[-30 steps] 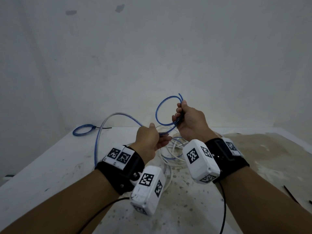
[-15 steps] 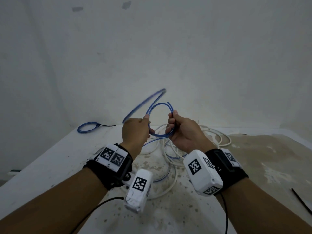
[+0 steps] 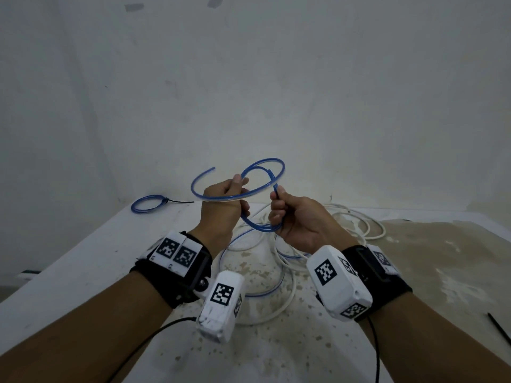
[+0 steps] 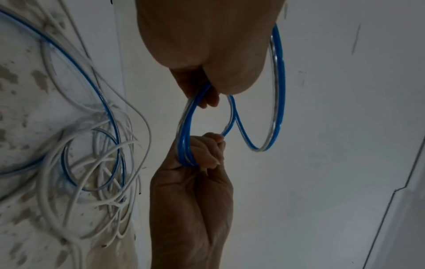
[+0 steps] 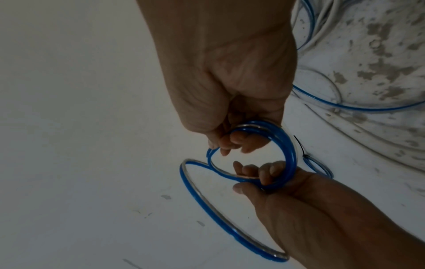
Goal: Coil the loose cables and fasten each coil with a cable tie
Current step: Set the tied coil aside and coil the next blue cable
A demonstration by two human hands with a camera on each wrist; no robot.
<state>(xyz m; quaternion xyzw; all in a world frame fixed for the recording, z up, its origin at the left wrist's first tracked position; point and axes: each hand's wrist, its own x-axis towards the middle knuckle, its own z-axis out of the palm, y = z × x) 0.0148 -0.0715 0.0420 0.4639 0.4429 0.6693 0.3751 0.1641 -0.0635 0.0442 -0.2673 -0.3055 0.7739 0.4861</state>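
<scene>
Both hands hold a blue cable (image 3: 262, 172) in the air above the table (image 3: 83, 258). My left hand (image 3: 238, 189) grips the top of a small coil of a few turns. Its free end (image 3: 203, 174) curves out past the left of that hand. At the coil's right side my right hand (image 3: 276, 207) clasps the turns in curled fingers. In the left wrist view the blue cable (image 4: 278, 91) passes through the left fingers (image 4: 207, 99) and into the right hand (image 4: 207, 154). The right wrist view shows the blue cable (image 5: 232, 222) looping round the left hand (image 5: 264, 179).
A finished blue coil (image 3: 149, 203) with a black tie lies at the table's back left. Loose white cables (image 3: 362, 225) and a thin blue one (image 3: 265, 293) sprawl under and behind my hands. One black cable tie (image 3: 499, 326) lies at the right edge. A wall stands close behind.
The long blue tail that trailed over the table's left has been drawn up into the coil. My left hand has swung up and over with it, adding a turn. The right hand kept its hold.
</scene>
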